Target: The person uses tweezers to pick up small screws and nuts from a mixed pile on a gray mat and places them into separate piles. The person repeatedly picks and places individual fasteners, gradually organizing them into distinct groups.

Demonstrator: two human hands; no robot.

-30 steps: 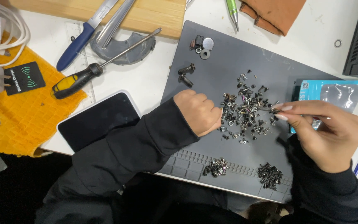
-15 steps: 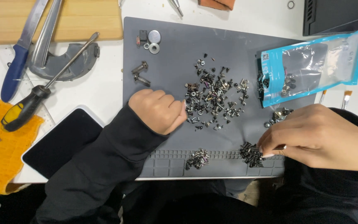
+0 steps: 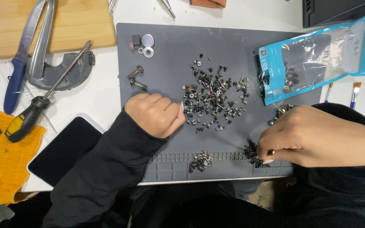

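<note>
My left hand (image 3: 155,114) is a closed fist resting on the grey work mat (image 3: 170,63), its knuckles at the left edge of a scattered pile of small mixed screws (image 3: 212,95). My right hand (image 3: 313,135) pinches thin metal tweezers (image 3: 271,152), whose tip is at a small heap of black screws (image 3: 251,153) near the mat's front edge. A second small heap of silvery screws (image 3: 200,160) lies to the left of it. Both arms wear black sleeves.
A blue-edged plastic bag (image 3: 313,55) with screws lies at the mat's right. Two larger screws (image 3: 136,78) and washers (image 3: 147,45) sit top left. Left of the mat: a yellow-black screwdriver (image 3: 26,120), dark phone (image 3: 62,150), blue-handled knife (image 3: 13,84), wooden board (image 3: 77,21), orange cloth (image 3: 1,169).
My right hand moved from the big screw pile down to the black heap at the mat's front edge. The view shifted right and my left fist stayed put.
</note>
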